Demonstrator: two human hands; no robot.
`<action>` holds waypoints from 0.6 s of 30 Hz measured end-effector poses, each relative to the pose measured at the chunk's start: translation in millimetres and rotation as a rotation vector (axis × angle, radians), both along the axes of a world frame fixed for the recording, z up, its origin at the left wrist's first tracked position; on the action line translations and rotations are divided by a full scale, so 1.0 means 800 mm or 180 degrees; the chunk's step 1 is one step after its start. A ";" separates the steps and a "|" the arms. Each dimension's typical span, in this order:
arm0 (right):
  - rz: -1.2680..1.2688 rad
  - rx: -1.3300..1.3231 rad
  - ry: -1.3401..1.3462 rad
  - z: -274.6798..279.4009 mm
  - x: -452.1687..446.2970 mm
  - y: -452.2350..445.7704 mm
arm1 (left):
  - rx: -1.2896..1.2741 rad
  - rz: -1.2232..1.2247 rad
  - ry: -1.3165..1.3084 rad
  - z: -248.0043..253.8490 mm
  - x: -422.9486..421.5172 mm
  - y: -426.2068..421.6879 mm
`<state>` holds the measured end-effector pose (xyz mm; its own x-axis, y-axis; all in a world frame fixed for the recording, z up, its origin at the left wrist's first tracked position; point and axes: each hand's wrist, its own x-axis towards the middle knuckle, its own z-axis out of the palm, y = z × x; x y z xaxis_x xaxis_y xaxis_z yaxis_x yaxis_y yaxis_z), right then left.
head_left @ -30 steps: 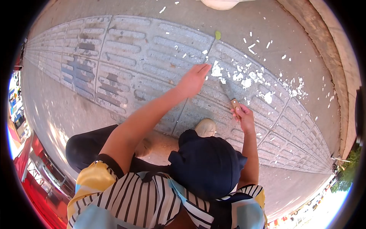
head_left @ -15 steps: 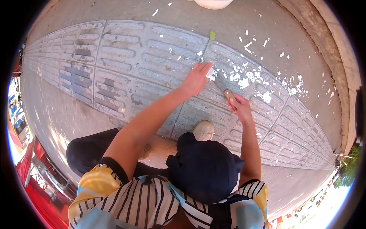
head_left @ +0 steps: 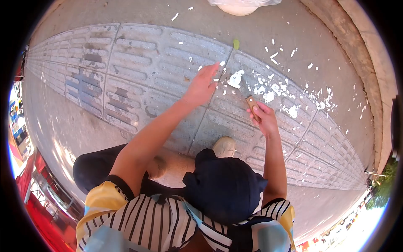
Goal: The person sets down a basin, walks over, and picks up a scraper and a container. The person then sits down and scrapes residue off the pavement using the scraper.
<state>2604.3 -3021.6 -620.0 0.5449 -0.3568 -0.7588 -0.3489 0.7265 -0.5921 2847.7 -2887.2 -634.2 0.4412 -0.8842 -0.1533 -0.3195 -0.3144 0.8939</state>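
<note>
My right hand (head_left: 263, 116) is closed around the wooden handle of a knife (head_left: 252, 106). Its grey blade points up and left across the ribbed paving, partly lost among white scraps. Near the blade's far end lies a crumpled white clump (head_left: 236, 78). To the left of that clump, my left hand (head_left: 203, 85) is held with fingers stretched out and the thumb apart, nothing in it. One small white flake (head_left: 222, 64) lies by its fingertips. More white fragments (head_left: 275, 88) are scattered to the right of the knife.
Ribbed paving tiles (head_left: 138, 59) run across the ground, with a raised kerb (head_left: 361, 59) at the right. A pale round object under clear plastic (head_left: 238, 9) stands at the top edge. My shoe (head_left: 224, 147) and a dark cap (head_left: 226, 187) are below the hands.
My left hand has drawn back left from the white clump and opened out. The clump is now exposed on the ground. My right hand keeps the knife in nearly the same place.
</note>
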 end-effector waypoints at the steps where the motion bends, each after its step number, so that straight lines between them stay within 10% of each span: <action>1: -0.0075 -0.0007 -0.0082 0.008 0.008 -0.006 | -0.0030 0.0104 0.0008 -0.001 0.012 0.007; 10: -0.0483 -0.1330 -0.0797 0.130 0.187 -0.137 | -0.0075 0.0549 0.0239 0.002 0.052 0.057; 15: 0.1172 -0.6357 0.1081 0.093 0.259 -0.182 | -0.0015 0.0696 0.0366 0.008 0.050 0.072; 18: 0.0474 -0.6443 0.0939 0.097 0.268 -0.173 | -0.0027 0.0778 0.0277 0.014 0.060 0.082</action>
